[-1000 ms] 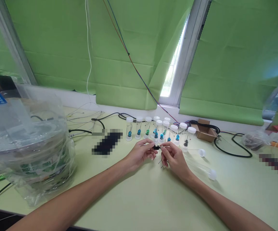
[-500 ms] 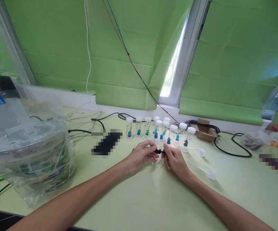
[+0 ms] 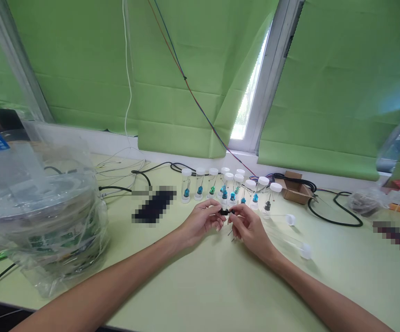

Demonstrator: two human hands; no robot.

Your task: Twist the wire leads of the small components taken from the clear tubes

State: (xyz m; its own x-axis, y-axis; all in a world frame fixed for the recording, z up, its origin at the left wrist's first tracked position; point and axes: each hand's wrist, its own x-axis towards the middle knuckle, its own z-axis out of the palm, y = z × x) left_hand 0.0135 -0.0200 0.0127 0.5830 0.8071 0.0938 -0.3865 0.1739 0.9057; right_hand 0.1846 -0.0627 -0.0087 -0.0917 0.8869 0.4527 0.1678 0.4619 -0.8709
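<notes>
Left hand (image 3: 203, 221) and right hand (image 3: 250, 224): fingertip grip pinching opposite ends of small black part (image 3: 224, 212), presumably for steadiness; capped tubes (image 3: 199, 183) stand beyond, apparently leaving working room

On the counter (image 3: 193, 290), the left hand (image 3: 201, 222) and right hand (image 3: 250, 227) sit near the middle, a small part (image 3: 224, 212) between their fingertips. Behind them stands a cluster of upright tubes (image 3: 212, 180) with little pieces (image 3: 212, 189) inside. Two lying tubes (image 3: 290, 241) rest right of the right hand; behind these — farther back — is a box (image 3: 295, 195), a cable (image 3: 343, 224) to its right. Far left, a bag (image 3: 49, 279) surrounds a drum (image 3: 57, 237). Blinds (image 3: 186, 131) hang behind the counter.
</notes>
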